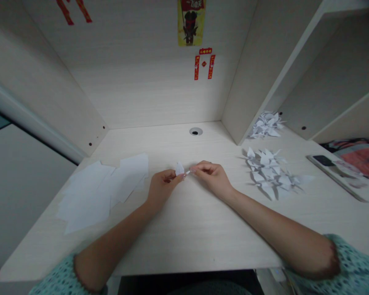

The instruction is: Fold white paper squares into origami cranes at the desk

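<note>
Between my hands, just above the middle of the desk, is a small white folded-paper crane (180,168). My left hand (163,184) pinches its body between thumb and fingers, with one pointed flap standing up. My right hand (211,175) pinches a thin folded point of the same paper, pulled out to the right. The fingertips hide part of the folds. To the right lies a cluster of finished white paper cranes (266,172). Flat white paper sheets (92,194) are spread in an overlapping pile left of my left hand.
Another heap of paper cranes (267,124) sits in the right compartment behind the upright divider (249,82). A phone (346,176) lies at the far right, beside a reddish cloth (364,157). A round cable hole (196,131) is near the back panel.
</note>
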Available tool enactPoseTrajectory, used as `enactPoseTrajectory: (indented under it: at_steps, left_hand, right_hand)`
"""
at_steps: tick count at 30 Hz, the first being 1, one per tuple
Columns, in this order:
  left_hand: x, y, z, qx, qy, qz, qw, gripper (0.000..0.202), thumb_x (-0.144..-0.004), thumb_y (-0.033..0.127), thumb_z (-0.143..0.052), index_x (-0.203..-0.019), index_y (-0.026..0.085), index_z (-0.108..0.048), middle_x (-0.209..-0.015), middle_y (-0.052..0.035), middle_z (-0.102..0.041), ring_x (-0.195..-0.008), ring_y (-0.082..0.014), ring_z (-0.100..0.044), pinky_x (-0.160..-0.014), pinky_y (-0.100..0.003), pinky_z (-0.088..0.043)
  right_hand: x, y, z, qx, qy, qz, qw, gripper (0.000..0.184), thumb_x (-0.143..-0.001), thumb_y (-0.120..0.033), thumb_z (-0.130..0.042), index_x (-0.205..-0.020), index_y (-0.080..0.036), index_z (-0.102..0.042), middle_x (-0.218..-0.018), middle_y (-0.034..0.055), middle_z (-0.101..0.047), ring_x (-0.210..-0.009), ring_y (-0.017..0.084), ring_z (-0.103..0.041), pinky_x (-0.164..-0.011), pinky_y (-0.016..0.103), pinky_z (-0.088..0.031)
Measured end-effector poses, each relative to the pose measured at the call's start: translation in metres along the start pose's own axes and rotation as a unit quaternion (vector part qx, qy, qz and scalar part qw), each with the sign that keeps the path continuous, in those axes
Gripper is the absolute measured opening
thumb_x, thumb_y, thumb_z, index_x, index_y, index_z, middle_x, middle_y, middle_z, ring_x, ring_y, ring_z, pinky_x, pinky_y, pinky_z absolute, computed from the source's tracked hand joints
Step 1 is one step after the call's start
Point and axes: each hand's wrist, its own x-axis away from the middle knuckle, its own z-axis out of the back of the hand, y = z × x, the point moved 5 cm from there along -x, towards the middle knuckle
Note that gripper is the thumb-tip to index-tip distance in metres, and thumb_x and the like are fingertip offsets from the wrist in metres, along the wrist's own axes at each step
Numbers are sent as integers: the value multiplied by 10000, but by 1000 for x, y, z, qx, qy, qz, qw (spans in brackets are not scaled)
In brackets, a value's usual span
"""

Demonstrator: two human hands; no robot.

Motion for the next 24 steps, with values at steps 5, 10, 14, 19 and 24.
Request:
enactPoseTrajectory:
  at_steps: [5, 10, 14, 19, 24]
  left_hand:
    - [3, 9, 2, -79, 24, -32, 996, 387, -693, 500, -637, -524, 162, -555, -494, 37, -440, -503, -100, -418, -495, -222, -288]
    - [4, 9, 0, -90, 19, -34, 995, 414, -691, 510, -637, -505, 160, -518, -481, 39, -425, -496, -96, -412, -494, -223, -279]
    - [1, 1, -1, -15, -6, -8, 1000, 418, -685, 527, -640, -529, 155, -531, -488, 43, -418, -484, -85, -368, -475, -220, -247]
    - [-4, -8, 0, 42, -6, 2, 999, 381, -702, 508, -640, -598, 143, -609, -560, 8, -557, -531, -98, -441, -508, -221, -289]
    - [-5, -8, 3, 36, 17, -4, 999, 380, -699, 501, -646, -569, 147, -604, -592, -11, -621, -566, -117, -505, -541, -230, -328]
  right_hand:
    - [-2, -5, 1, 85, -28, 62, 994, 174, -771, -333, -629, -701, -195, -709, -724, 47, -667, -718, 175, -582, -678, 305, -412]
    - [1, -4, 0, 102, -20, 61, 993, 167, -781, -299, -610, -691, -185, -693, -700, 42, -653, -707, 171, -570, -668, 299, -402]
    - [1, -1, 0, 72, -1, 24, 997, 174, -756, -339, -643, -690, -194, -714, -681, 34, -657, -673, 163, -560, -648, 296, -402]
    - [-2, -1, 3, -10, 32, -3, 999, 184, -716, -380, -691, -756, -210, -749, -746, 50, -691, -706, 177, -586, -661, 307, -422]
    - [-1, -6, 6, 37, 54, 39, 997, 158, -720, -386, -697, -725, -237, -750, -721, 44, -690, -696, 181, -595, -652, 312, -438]
